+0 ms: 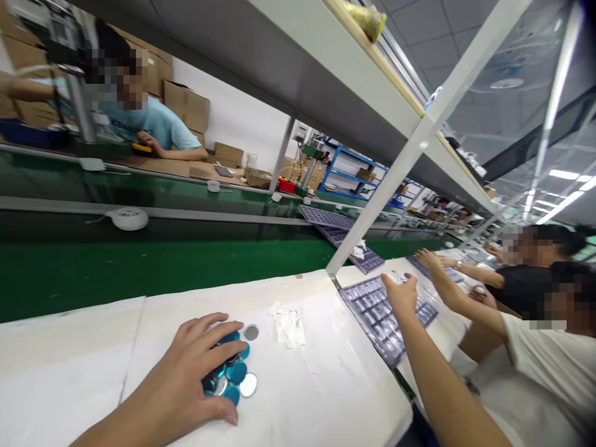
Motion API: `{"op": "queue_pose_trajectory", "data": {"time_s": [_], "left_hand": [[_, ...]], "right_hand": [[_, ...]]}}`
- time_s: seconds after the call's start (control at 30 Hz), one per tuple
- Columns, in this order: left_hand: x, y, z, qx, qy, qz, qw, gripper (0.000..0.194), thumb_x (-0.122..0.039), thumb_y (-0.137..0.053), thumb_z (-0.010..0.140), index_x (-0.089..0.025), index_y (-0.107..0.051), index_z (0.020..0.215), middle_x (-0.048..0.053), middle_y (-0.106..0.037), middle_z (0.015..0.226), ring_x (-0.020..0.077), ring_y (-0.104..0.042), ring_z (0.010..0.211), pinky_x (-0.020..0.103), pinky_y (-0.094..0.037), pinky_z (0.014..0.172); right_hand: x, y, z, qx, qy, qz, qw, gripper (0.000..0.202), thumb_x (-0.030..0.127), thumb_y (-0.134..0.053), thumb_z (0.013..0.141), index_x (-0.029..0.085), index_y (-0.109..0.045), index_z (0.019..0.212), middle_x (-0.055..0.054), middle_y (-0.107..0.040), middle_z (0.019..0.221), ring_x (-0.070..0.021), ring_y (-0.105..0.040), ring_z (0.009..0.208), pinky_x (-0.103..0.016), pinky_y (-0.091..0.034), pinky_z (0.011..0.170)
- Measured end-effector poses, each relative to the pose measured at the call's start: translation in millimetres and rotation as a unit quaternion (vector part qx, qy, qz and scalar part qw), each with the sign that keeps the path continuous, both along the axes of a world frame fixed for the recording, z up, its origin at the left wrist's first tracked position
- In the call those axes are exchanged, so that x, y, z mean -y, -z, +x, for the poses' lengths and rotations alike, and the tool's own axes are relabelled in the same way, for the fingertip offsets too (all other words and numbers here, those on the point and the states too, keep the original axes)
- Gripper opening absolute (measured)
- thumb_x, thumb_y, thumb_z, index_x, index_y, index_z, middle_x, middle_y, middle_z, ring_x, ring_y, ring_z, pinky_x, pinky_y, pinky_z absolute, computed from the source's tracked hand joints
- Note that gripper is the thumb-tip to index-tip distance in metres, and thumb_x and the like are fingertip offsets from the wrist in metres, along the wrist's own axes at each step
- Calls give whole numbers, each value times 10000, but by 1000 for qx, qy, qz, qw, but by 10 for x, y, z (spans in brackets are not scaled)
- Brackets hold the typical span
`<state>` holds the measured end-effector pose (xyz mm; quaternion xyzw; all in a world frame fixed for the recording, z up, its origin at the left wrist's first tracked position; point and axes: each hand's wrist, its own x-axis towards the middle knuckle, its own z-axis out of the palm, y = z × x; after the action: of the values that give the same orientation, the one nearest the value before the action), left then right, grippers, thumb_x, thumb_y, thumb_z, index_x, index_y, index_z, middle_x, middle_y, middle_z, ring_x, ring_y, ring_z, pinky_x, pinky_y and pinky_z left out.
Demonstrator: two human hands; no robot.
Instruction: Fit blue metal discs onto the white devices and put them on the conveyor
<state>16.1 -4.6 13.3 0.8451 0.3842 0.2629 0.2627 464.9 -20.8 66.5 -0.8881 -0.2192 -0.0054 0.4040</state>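
Observation:
My left hand is spread palm down over a loose pile of round blue discs on the white table. Its fingertips touch or nearly touch the discs, and the palm hides part of the pile. Two silvery discs, a small grey one and a brighter one, lie just right of the pile. My right hand is over a dark tray with rows of compartments and shiny contents. The thumb and forefinger are apart; the other fingers are partly hidden, and I see nothing held.
A crumpled white tissue lies between my hands. A green conveyor belt runs behind the white table, with a white round device on it. A slanted white post rises beside the tray. Co-workers sit at right and across the belt.

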Motion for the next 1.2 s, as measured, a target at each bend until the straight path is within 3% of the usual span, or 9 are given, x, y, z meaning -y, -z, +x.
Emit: {"op": "queue_pose_trajectory", "data": {"time_s": [0.13, 0.2, 0.27, 0.33, 0.43, 0.6, 0.73, 1.03, 1.2], "left_hand": [[116, -212, -1, 194, -37, -128, 972, 296, -533, -564, 879, -342, -759, 994, 58, -709, 1161, 356, -558, 1140, 485, -463, 946], [184, -305, 39, 306, -68, -292, 904, 363, -551, -490, 920, -300, -722, 1045, 78, -722, 1040, 298, -635, 934, 404, -522, 782], [228, -367, 74, 401, -56, -452, 795, 444, -591, -457, 925, -253, -678, 1111, 82, -718, 846, 258, -642, 757, 368, -528, 677], [232, -388, 81, 471, -30, -535, 700, 480, -605, -438, 931, -214, -658, 1104, 51, -664, 654, 202, -593, 598, 336, -526, 640], [177, -376, 51, 523, -54, -558, 642, 418, -568, -474, 938, -205, -637, 1068, 9, -607, 551, 125, -462, 445, 240, -462, 513], [82, -368, 26, 531, -129, -541, 639, 425, -558, -474, 935, -168, -629, 997, -22, -513, 454, 119, -375, 378, 205, -334, 375], [58, -339, 24, 511, -129, -537, 658, 537, -626, -463, 905, -125, -658, 893, 10, -540, 455, 107, -351, 387, 204, -357, 395], [73, -264, 60, 474, -145, -475, 727, 453, -646, -502, 883, -203, -574, 817, -23, -562, 505, 99, -400, 415, 204, -373, 445], [127, -237, 68, 464, -143, -442, 755, 415, -625, -490, 906, -220, -567, 864, -26, -601, 561, 100, -450, 453, 206, -389, 473]], "right_hand": [[119, 130, -1229, -32, -240, 77, 967, 720, 363, -716, 800, 227, -382, 1423, -85, -658, 1184, -271, -666, 1014, -381, -538, 895], [154, 167, -1953, -101, -472, 163, 861, 832, 340, -744, 747, 249, -315, 1454, -106, -613, 1263, -273, -655, 1056, -383, -540, 893], [138, 168, -2522, -127, -571, 158, 796, 890, 345, -805, 690, 280, -335, 1443, -101, -578, 1320, -279, -626, 1116, -387, -528, 922], [77, 167, -2803, -115, -625, 138, 760, 905, 356, -818, 691, 283, -330, 1450, -93, -578, 1335, -280, -595, 1165, -395, -504, 962], [-50, 203, -2705, -25, -654, 72, 752, 510, 318, -581, 922, 225, -412, 1393, -87, -646, 1196, -227, -627, 1068, -364, -495, 945], [-188, 230, -2260, 136, -693, -150, 692, 234, 195, -573, 912, 212, -635, 1137, -78, -627, 1051, -241, -623, 970, -344, -487, 848], [-153, 235, -2321, 174, -687, -217, 671, 187, 193, -599, 889, 205, -645, 1069, -74, -600, 1048, -237, -615, 932, -314, -470, 780], [-237, 443, -2488, 141, -611, -178, 758, 189, 95, -427, 925, 152, -607, 939, -95, -662, 826, -227, -629, 749, -302, -434, 668], [-53, 331, -2469, -27, -628, -8, 778, 221, 256, -352, 1009, 202, -566, 1007, 14, -618, 647, -134, -552, 520, -232, -422, 523]]}}
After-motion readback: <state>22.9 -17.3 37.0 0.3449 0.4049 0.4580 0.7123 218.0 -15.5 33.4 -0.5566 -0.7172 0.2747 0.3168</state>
